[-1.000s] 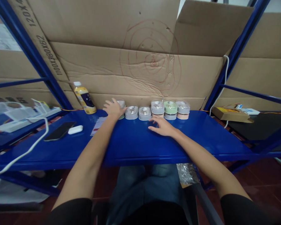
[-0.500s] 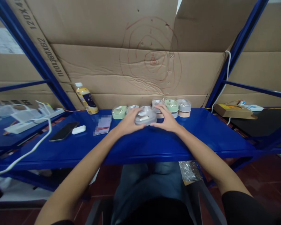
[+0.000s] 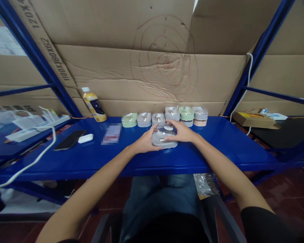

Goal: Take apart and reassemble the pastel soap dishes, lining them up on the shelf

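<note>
Both my hands close around a grey plastic case with a clear lid, which sits low on the blue steel shelf. My left hand grips its left side. My right hand lies across its top right, and my fingers hide part of the lid. Just behind stands a row of similar cases: a green one, a grey one and another grey one. Further right are stacked cases, grey over peach, green over grey, and grey over peach.
A yellow-labelled bottle, a black phone, a white earbud case and a blurred card lie left on the shelf. A power strip with white cables sits further left. Cardboard sheets stand behind.
The grey case has come down onto the shelf, nearer to me and slightly right. Both hands have stayed on it, and the view has shifted only slightly.
</note>
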